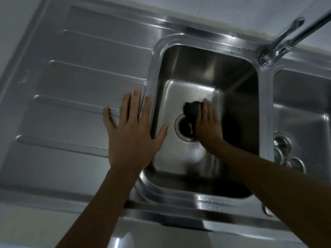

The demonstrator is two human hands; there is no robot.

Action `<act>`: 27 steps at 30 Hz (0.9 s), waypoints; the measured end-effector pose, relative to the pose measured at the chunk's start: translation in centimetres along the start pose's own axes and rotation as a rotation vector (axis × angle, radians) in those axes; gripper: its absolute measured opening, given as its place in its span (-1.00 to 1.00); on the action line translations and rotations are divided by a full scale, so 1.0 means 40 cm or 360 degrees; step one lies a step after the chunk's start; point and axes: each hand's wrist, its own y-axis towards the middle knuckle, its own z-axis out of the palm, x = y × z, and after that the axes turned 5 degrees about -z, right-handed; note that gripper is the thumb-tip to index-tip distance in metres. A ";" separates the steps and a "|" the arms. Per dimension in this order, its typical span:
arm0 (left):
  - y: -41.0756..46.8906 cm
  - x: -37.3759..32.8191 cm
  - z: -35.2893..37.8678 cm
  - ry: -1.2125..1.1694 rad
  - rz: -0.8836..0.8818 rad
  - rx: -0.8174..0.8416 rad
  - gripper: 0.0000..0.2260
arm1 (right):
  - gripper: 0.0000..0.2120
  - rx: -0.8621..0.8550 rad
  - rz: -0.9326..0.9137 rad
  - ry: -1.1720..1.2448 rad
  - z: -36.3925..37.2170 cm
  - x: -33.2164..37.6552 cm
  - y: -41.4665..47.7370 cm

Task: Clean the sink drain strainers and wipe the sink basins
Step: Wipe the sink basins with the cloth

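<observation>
The left steel basin [179,158] lies below me, its open drain hole [185,127] dark in the middle of the floor. My right hand [207,124] is down in this basin, fingers straight, pressing a dark scouring pad [191,108] onto the floor just behind and right of the drain. My left hand [130,129] rests flat with spread fingers on the drainboard [80,77] at the basin's left rim, thumb over the edge. Two round metal strainers [283,144] lie in the right basin [300,119].
A chrome tap [281,45] rises from the divider between the basins and swings off to the upper right. The ribbed drainboard stretches to the left. A pale wall runs behind the sink, and its wet front rim [206,199] lies toward me.
</observation>
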 end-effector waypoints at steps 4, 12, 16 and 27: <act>-0.002 0.001 -0.002 -0.0025 0.0018 -0.0032 -0.29 | -0.40 0.0250 0.0168 0.0016 0.025 0.019 -0.125; -0.001 0.000 -0.001 -0.0014 0.0006 -0.0039 -0.29 | -0.58 0.0161 -0.0317 -0.0023 -0.010 0.129 -0.111; -0.001 -0.002 0.001 -0.0013 0.0006 -0.0036 -0.29 | -0.66 0.0355 -0.0128 0.0505 -0.047 0.171 0.017; -0.002 0.003 0.008 0.0036 0.0030 -0.0094 -0.29 | -0.67 0.0795 -0.0309 0.0455 -0.075 0.035 0.054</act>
